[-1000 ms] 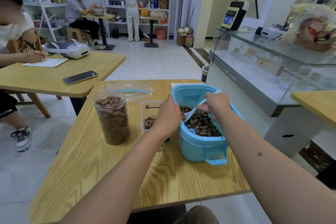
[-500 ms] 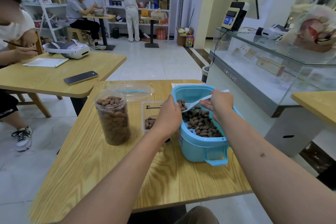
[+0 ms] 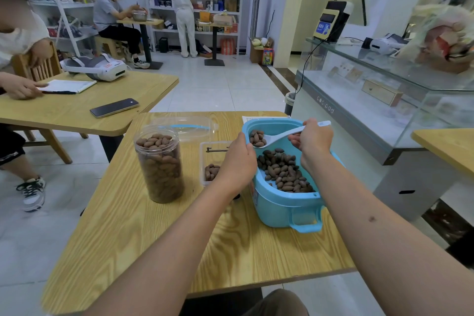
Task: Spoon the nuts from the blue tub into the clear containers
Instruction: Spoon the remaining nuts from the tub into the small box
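Observation:
A blue tub (image 3: 282,209) with brown nuts (image 3: 280,170) in it stands at the right of my wooden table (image 3: 143,233). My right hand (image 3: 311,140) grips a white spoon (image 3: 284,134) heaped with nuts, held over the tub's far left rim. My left hand (image 3: 237,161) rests against the tub's left wall and hides part of a small clear box (image 3: 211,155) with a few nuts in it. A tall clear jar (image 3: 160,164) full of nuts stands further left.
A clear lid (image 3: 187,127) with a blue seal lies behind the jar. A paper sheet (image 3: 256,118) lies behind the tub. A second table (image 3: 64,115) at left holds a phone (image 3: 114,108); a person sits there. A glass counter (image 3: 384,100) stands at right.
My right hand lifted the spoon out of the nuts and carried it, loaded, up and to the left. My left hand stayed by the tub.

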